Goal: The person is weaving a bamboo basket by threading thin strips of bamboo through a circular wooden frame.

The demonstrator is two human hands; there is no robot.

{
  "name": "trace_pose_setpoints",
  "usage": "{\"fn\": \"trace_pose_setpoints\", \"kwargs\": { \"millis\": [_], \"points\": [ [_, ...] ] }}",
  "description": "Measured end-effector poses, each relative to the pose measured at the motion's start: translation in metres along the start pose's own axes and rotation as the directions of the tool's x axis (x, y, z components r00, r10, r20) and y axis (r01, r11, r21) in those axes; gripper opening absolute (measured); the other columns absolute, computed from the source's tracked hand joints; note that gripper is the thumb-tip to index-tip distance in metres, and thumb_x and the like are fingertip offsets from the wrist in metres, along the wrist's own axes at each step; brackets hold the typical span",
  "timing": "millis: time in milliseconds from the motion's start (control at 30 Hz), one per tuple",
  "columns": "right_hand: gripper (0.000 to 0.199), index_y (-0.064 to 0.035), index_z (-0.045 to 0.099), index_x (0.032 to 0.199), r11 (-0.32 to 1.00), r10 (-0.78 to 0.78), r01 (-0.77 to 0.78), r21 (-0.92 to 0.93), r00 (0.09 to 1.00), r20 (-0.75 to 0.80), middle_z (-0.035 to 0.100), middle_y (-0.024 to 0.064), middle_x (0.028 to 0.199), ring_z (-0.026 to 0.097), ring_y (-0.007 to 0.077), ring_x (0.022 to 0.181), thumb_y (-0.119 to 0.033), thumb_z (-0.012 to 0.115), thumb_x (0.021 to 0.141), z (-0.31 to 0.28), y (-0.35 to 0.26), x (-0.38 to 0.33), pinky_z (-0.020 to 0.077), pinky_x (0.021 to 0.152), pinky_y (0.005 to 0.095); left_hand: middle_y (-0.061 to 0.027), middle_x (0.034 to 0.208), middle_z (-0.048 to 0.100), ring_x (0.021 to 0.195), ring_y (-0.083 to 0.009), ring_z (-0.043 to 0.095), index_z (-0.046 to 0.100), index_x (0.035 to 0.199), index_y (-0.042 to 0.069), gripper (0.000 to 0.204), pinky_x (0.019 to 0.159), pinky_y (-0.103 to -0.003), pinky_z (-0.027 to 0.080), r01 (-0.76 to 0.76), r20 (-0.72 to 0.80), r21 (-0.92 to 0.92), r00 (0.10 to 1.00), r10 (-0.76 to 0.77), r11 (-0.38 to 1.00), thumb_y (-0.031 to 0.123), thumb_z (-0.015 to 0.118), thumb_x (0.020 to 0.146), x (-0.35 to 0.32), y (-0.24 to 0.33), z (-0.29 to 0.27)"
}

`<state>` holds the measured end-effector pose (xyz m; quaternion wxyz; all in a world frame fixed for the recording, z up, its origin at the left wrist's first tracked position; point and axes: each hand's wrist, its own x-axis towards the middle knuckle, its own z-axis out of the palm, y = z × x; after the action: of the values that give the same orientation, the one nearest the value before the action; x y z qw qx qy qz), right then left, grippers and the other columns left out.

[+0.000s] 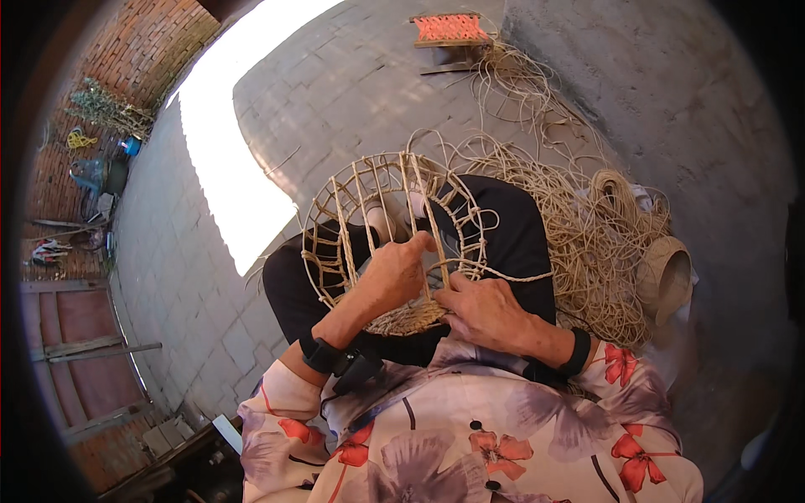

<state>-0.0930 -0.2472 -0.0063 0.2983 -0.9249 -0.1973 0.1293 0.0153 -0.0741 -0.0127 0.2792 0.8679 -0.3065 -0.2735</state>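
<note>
Basket frame [394, 239], round and open-ribbed, made of pale straw cord, was held on the lap over black trousers [511, 239], its woven bottom part nearest the body. Left hand [394, 275] was laid on the frame's near side, fingers curled around one upright rib, so a closed grip on the frame was shown. Right hand [485, 312] was placed just beside it at the frame's lower right edge, fingers pinched narrow on a straw strand [511, 277]; the strand was run off rightward toward the cord pile. Exact fingertip contact was partly hidden by the weave, so the pinch was probably on that strand only. Black wristbands [323, 356] were worn on both wrists, with a small dark device at the left one. Floral blouse sleeves [503, 436], pale with red flowers, were seen along the lower edge.

Loose straw cord pile [587, 251] was heaped to the right of the lap, touching the trousers, with a coiled bundle [616, 197] on top and a finished small woven basket [667, 277] lying on its side at the pile's right edge. Small wooden stool [449, 33] with an orange woven seat was set well apart, at the far top, on grey brick paving [352, 92]. Brick wall [142, 50] and clutter were seen at far left.
</note>
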Motion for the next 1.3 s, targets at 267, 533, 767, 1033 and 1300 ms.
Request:
{"fn": "trace_pose_setpoints", "kwargs": {
  "millis": [267, 533, 767, 1033, 1300],
  "points": [
    [0.02, -0.0075, 0.062, 0.097, 0.996, 0.025, -0.022, 0.082, 0.999, -0.04, 0.055, 0.0125, 0.087, 0.063, 0.0324, 0.074, -0.015, 0.063, 0.078, -0.003, 0.001, 0.0, 0.0507, 0.067, 0.0447, -0.0135, 0.08, 0.064, 0.057, -0.019, 0.067, 0.042, 0.123, 0.006, 0.041, 0.053, -0.032, 0.053, 0.19, 0.295, -0.217, 0.948, -0.121, 0.957, -0.005, 0.049, 0.084, -0.006, 0.009, -0.019],
    [0.026, -0.0037, 0.059, 0.1, 0.814, 0.173, -0.059, 0.578, 0.974, -0.145, 0.06, 0.0124, 0.085, 0.063, 0.0312, 0.079, 0.006, 0.056, 0.076, -0.011, 0.026, -0.014, 0.0503, 0.072, 0.0387, -0.0022, 0.077, 0.055, 0.05, -0.0072, 0.05, 0.049, 0.122, 0.007, 0.033, 0.044, -0.021, 0.04, 0.15, 0.084, -0.82, 0.986, -0.144, 0.552, 0.0, 0.055, 0.09, -0.058, 0.008, 0.008],
    [0.027, -0.0053, 0.064, 0.095, 0.902, -0.026, 0.16, 0.401, 0.947, -0.32, 0.06, 0.0106, 0.088, 0.062, 0.0294, 0.078, 0.006, 0.062, 0.071, -0.002, 0.027, -0.006, 0.0499, 0.066, 0.038, 0.0048, 0.069, 0.053, 0.056, -0.0013, 0.04, 0.06, 0.108, 0.007, 0.019, 0.049, -0.016, 0.03, 0.281, 0.149, -0.8, 0.949, -0.278, 0.531, 0.014, 0.045, 0.101, -0.078, 0.008, -0.011],
    [0.023, -0.0059, 0.065, 0.097, 0.921, -0.028, 0.157, 0.356, 0.939, -0.342, 0.06, 0.012, 0.082, 0.063, 0.0311, 0.075, 0.002, 0.063, 0.076, -0.017, 0.042, 0.013, 0.0495, 0.063, 0.0384, 0.0013, 0.068, 0.057, 0.055, -0.0038, 0.044, 0.054, 0.118, 0.005, 0.024, 0.049, -0.018, 0.035, 0.36, 0.157, -0.698, 0.921, -0.358, 0.619, 0.011, 0.043, 0.098, -0.085, 0.004, -0.013],
    [0.016, -0.0007, 0.063, 0.094, 0.845, -0.09, 0.19, 0.499, 0.972, -0.218, 0.064, 0.0142, 0.085, 0.065, 0.0301, 0.079, 0.003, 0.059, 0.079, -0.024, 0.005, 0.003, 0.0507, 0.069, 0.0348, -0.0033, 0.079, 0.059, 0.064, -0.0083, 0.058, 0.049, 0.127, -0.001, 0.032, 0.059, -0.02, 0.048, 0.32, 0.131, -0.798, 0.919, -0.371, 0.511, 0.017, 0.046, 0.101, -0.115, -0.018, -0.021]
  ]
}}
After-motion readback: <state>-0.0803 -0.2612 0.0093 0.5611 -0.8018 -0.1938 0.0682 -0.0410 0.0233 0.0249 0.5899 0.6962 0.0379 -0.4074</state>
